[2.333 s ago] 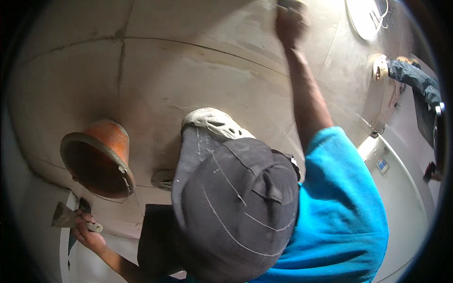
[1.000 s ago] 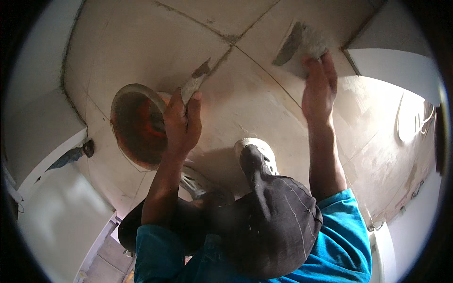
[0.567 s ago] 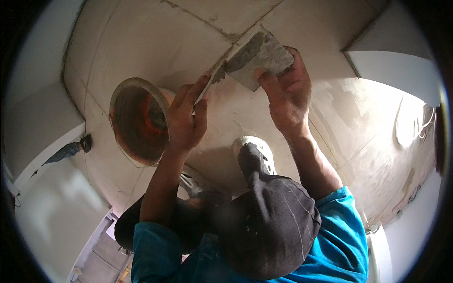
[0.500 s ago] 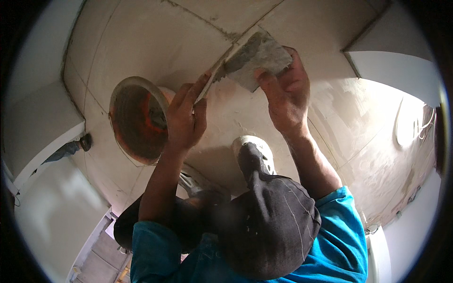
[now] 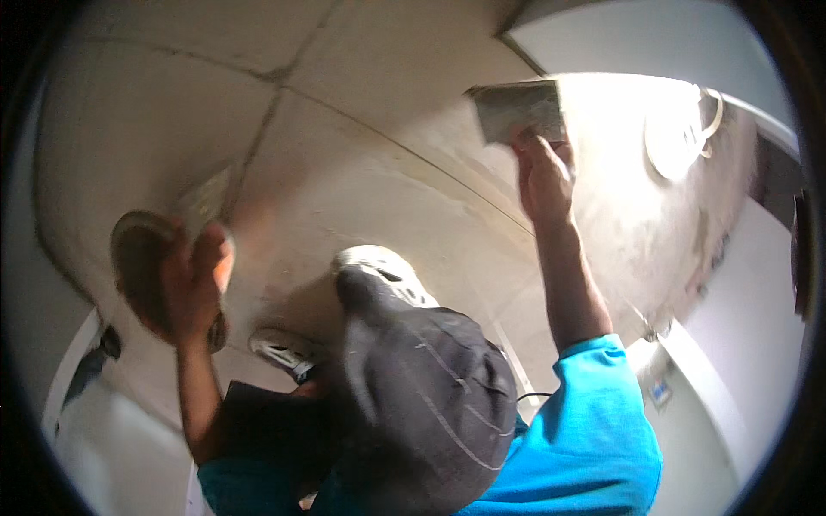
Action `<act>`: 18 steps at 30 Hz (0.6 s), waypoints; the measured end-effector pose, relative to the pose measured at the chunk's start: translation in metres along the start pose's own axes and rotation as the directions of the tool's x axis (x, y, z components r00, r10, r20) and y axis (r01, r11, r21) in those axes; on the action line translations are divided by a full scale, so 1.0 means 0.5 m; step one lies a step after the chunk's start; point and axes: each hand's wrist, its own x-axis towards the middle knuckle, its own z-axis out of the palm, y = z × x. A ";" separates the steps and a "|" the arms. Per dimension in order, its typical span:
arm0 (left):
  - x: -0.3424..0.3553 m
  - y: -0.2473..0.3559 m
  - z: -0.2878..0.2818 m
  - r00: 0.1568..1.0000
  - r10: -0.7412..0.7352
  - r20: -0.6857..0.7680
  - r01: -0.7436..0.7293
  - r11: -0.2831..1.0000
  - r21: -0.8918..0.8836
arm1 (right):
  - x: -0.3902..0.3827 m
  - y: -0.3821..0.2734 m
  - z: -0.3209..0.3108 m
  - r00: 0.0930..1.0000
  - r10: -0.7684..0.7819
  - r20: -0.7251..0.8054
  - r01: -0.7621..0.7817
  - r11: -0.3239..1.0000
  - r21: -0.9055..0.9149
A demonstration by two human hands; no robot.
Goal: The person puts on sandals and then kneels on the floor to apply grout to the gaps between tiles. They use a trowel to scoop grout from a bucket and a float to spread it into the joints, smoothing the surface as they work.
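Note:
My right hand (image 5: 546, 176) is closed on the near edge of a flat, rectangular scraper plate (image 5: 516, 107) with grey, wet-looking smears, held above the tiled floor. On the left, my left hand (image 5: 194, 279) is in front of a round bucket (image 5: 136, 267) and smeared by motion. A pale, thin scraper plate (image 5: 206, 196) sticks out beyond its fingers, also blurred. The bucket's inside is mostly hidden behind that hand.
Large floor tiles (image 5: 370, 77) with dark joints spread ahead. A white cable (image 5: 675, 146) lies coiled in bright light at right. My shoes (image 5: 387, 267) stand on the floor near the middle. White walls or panels (image 5: 654, 39) border both sides.
My hands have moved apart: the left has gone left to the bucket, the right has gone rightward with its scraper plate. The view has shifted to the right.

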 end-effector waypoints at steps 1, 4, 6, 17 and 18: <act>-0.013 -0.002 -0.025 0.999 -0.009 -0.045 0.009 1.000 -0.002 | 0.012 -0.011 -0.055 0.980 -0.196 0.021 0.186 0.886 -0.424; -0.021 -0.048 -0.063 0.981 0.150 0.122 -0.164 0.981 0.108 | 0.072 -0.020 -0.163 0.784 -0.589 0.198 0.350 0.155 -0.924; -0.040 -0.022 -0.086 0.976 0.110 0.189 -0.116 0.993 0.022 | 0.084 -0.005 -0.169 0.771 -0.594 0.231 0.348 0.089 -0.933; -0.091 -0.018 -0.148 0.942 0.105 0.319 -0.100 0.994 -0.032 | 0.196 0.102 -0.172 0.742 -0.406 0.533 0.518 -0.156 -0.841; -0.094 -0.015 -0.149 0.941 0.095 0.325 -0.090 0.996 -0.030 | 0.203 0.095 -0.170 0.745 -0.356 0.564 0.504 -0.252 -0.826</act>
